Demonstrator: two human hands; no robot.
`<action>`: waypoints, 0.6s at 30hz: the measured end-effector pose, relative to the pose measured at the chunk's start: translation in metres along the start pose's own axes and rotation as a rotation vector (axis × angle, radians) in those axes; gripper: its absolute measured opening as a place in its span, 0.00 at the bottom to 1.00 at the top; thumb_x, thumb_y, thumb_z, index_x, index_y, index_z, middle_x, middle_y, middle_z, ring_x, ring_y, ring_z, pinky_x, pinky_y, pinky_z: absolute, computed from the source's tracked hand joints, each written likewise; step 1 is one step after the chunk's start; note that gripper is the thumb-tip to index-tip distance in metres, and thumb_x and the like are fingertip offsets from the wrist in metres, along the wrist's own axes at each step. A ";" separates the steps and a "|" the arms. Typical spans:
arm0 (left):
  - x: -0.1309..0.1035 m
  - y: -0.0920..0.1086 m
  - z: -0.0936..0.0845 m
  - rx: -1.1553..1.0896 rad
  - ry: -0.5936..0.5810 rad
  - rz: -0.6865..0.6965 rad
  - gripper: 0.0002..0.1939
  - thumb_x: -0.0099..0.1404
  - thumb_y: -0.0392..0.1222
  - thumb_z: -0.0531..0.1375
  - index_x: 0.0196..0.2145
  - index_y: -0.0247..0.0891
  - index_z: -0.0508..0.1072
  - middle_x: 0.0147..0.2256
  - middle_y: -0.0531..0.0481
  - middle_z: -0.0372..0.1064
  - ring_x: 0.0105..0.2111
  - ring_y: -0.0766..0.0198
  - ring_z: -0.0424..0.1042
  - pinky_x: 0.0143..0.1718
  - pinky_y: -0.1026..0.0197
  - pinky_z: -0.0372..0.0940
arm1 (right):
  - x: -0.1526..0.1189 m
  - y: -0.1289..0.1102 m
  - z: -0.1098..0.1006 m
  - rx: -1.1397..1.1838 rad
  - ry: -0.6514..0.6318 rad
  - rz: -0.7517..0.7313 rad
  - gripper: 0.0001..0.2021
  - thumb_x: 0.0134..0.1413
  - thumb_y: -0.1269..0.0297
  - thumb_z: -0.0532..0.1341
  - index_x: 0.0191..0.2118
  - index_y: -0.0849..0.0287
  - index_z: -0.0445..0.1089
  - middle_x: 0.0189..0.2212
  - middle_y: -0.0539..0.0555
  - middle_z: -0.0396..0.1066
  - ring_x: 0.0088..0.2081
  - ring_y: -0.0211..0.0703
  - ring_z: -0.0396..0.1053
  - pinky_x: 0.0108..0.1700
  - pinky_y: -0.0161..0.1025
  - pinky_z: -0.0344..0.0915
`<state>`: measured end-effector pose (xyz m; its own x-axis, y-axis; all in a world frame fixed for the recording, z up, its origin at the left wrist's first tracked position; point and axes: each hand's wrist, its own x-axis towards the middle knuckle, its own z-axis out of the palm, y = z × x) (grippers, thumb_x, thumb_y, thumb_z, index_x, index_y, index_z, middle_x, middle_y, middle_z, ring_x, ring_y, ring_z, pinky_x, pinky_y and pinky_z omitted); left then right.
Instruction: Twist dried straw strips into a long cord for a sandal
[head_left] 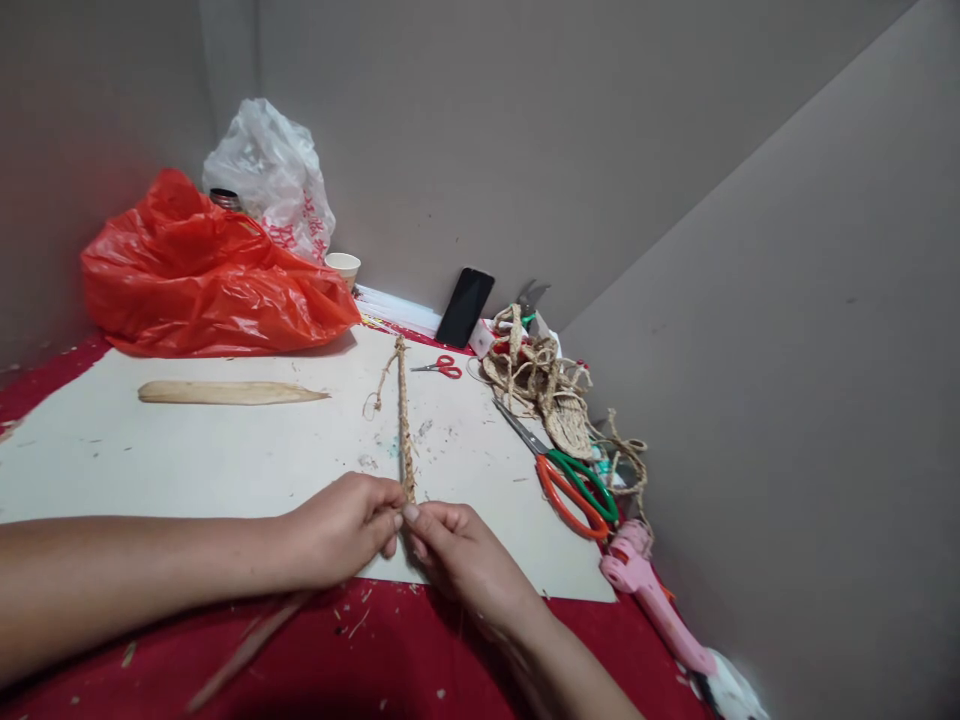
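A braided straw cord (404, 425) runs up the white sheet (300, 460) from between my hands, a thin loose tail hanging off its far end. My left hand (358, 522) pinches the near end of the braid from the left. Right beside it, my right hand (457, 550) is closed on the same end, thumb and fingertips meeting. The strands inside the fingers are mostly hidden. Below my left forearm a pale strip (251, 650) trails, blurred. A flat tan husk-like piece (232, 393) lies to the left. Small red-handled scissors (444, 368) rest beyond my right hand.
At the right lie big scissors (559, 475) with orange and green handles, a heap of braided cord (555, 375) and a pink glue gun (652, 590). Behind are a red plastic bag (217, 280), a white bag (270, 170), a cup (343, 267) and a phone (465, 307) near the grey wall.
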<state>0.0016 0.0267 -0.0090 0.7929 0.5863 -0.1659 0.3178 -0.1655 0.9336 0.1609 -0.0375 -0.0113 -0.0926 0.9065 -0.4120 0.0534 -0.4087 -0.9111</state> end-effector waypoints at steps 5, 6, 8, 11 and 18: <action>-0.003 0.015 -0.010 0.389 0.012 0.086 0.13 0.63 0.38 0.50 0.28 0.38 0.73 0.27 0.51 0.69 0.28 0.66 0.67 0.32 0.66 0.58 | -0.001 0.007 0.013 0.210 0.126 0.044 0.19 0.50 0.50 0.61 0.20 0.61 0.64 0.09 0.39 0.45 0.13 0.27 0.38 0.16 0.31 0.34; -0.005 0.018 -0.011 0.509 0.025 0.082 0.12 0.63 0.39 0.50 0.28 0.38 0.72 0.28 0.50 0.69 0.27 0.65 0.67 0.31 0.65 0.58 | -0.001 0.007 0.015 0.241 0.134 0.050 0.19 0.49 0.50 0.61 0.20 0.61 0.64 0.09 0.39 0.45 0.13 0.27 0.38 0.16 0.31 0.34; -0.008 0.021 -0.011 0.744 0.035 0.071 0.10 0.62 0.38 0.50 0.30 0.37 0.71 0.29 0.47 0.68 0.25 0.63 0.66 0.28 0.63 0.57 | -0.002 0.007 0.019 0.288 0.150 0.058 0.19 0.47 0.50 0.62 0.21 0.61 0.64 0.09 0.39 0.46 0.13 0.26 0.38 0.15 0.31 0.34; -0.015 0.023 -0.005 0.982 -0.006 0.101 0.08 0.57 0.35 0.54 0.35 0.35 0.69 0.29 0.45 0.68 0.25 0.59 0.67 0.27 0.61 0.58 | -0.002 0.006 0.024 0.335 0.163 0.071 0.21 0.43 0.48 0.64 0.19 0.59 0.58 0.10 0.39 0.46 0.12 0.26 0.38 0.15 0.30 0.35; -0.023 0.028 0.008 1.204 -0.065 0.153 0.12 0.56 0.29 0.50 0.37 0.31 0.68 0.28 0.41 0.67 0.27 0.55 0.69 0.23 0.61 0.58 | -0.005 0.001 0.030 0.422 0.130 0.130 0.23 0.42 0.51 0.66 0.18 0.58 0.52 0.10 0.38 0.44 0.13 0.24 0.36 0.15 0.29 0.33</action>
<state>-0.0035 0.0023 0.0180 0.8782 0.4610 -0.1273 0.4706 -0.8804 0.0584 0.1316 -0.0453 -0.0110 0.0152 0.8396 -0.5430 -0.3558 -0.5030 -0.7877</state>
